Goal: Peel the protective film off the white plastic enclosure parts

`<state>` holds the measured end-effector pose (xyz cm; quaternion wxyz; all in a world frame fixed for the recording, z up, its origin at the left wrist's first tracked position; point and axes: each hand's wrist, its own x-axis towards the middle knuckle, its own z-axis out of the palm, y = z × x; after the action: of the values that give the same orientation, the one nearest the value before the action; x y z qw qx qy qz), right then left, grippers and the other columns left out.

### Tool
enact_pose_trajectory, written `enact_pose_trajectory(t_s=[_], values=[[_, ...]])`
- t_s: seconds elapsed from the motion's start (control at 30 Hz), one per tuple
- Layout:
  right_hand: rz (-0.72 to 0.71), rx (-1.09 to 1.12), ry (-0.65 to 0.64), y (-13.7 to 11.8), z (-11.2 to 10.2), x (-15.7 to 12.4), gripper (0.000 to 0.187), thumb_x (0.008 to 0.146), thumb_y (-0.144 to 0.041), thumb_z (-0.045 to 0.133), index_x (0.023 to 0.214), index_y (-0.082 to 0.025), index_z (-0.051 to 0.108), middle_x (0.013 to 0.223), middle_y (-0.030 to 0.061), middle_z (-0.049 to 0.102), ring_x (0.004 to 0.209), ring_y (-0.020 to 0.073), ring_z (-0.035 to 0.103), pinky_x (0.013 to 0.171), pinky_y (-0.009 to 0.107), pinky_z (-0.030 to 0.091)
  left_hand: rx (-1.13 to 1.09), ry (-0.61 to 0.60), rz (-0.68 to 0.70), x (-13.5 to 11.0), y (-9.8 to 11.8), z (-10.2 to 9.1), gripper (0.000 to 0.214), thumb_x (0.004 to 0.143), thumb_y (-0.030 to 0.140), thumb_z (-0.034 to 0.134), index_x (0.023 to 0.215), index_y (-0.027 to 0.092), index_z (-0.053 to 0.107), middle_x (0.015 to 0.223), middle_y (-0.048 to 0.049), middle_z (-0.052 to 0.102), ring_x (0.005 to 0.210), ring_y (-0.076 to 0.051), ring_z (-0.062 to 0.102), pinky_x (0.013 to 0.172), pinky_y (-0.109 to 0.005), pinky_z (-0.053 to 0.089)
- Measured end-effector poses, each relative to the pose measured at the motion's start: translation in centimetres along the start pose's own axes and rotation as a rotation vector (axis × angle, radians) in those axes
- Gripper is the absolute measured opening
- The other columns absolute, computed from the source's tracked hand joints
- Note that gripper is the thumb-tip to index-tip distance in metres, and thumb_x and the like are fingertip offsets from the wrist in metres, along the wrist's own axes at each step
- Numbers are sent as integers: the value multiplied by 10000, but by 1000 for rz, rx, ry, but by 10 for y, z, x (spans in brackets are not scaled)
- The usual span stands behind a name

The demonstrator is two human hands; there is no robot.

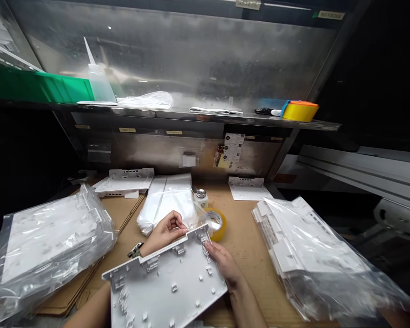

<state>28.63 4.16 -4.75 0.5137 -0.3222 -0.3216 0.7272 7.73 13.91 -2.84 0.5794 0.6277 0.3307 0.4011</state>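
My right hand grips the right edge of a white moulded plastic panel, thumb on its inner face. The panel is tilted, its side with clips and posts towards me. Behind its upper edge is my left hand, a watch on the wrist. Its thumb and fingers are pinched together by the panel's rim; what they hold, if anything, is too small to make out. Just beyond, a stack of clear plastic bags lies beside a roll of yellowish tape.
Bagged white panels lie left and right on the cardboard-covered bench. A small metal-topped bottle stands behind the tape. Loose panels rest at the back. Overhead, a shelf carries a squeeze bottle and green bin.
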Motion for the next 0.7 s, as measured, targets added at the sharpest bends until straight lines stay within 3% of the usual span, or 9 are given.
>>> enact_pose_trajectory(t_s=[0.13, 0.33, 0.5, 0.6, 0.7], values=[[-2, 0, -5, -1, -1, -1, 495, 809, -572, 796, 1071, -153, 783, 888, 83, 794, 890, 268, 742, 906, 411, 530, -49, -30, -38, 1, -4, -8, 396, 759, 360, 871, 815, 205, 511, 725, 47, 619, 657, -154, 608, 656, -315, 509], [-11, 6, 0, -1, -5, 0, 462, 836, -559, 775, 1074, -162, 779, 895, 74, 796, 891, 258, 741, 911, 397, 521, -35, 27, -34, -1, 6, -19, 361, 790, 339, 845, 801, 205, 510, 749, 54, 585, 726, -153, 628, 720, -319, 519], [-4, -7, -8, -2, -3, -1, 489, 819, -582, 780, 1080, -169, 779, 915, 72, 795, 909, 265, 732, 903, 393, 516, 64, -79, -79, -6, 23, -10, 332, 780, 305, 859, 968, 211, 603, 976, -26, 717, 837, -168, 665, 814, -331, 519], [10, -22, -18, -2, -1, -2, 517, 791, -587, 803, 1086, -164, 779, 897, 73, 792, 887, 267, 729, 890, 400, 517, 91, -139, -101, -6, 23, -1, 361, 793, 314, 840, 1018, 221, 573, 917, -53, 761, 852, -224, 707, 808, -378, 534], [12, -29, -25, -1, -1, -3, 531, 783, -583, 814, 1103, -161, 777, 890, 73, 789, 866, 258, 727, 892, 404, 514, 100, -90, -39, -3, 19, 3, 311, 832, 356, 806, 963, 230, 553, 895, -30, 728, 875, -215, 703, 838, -374, 532]])
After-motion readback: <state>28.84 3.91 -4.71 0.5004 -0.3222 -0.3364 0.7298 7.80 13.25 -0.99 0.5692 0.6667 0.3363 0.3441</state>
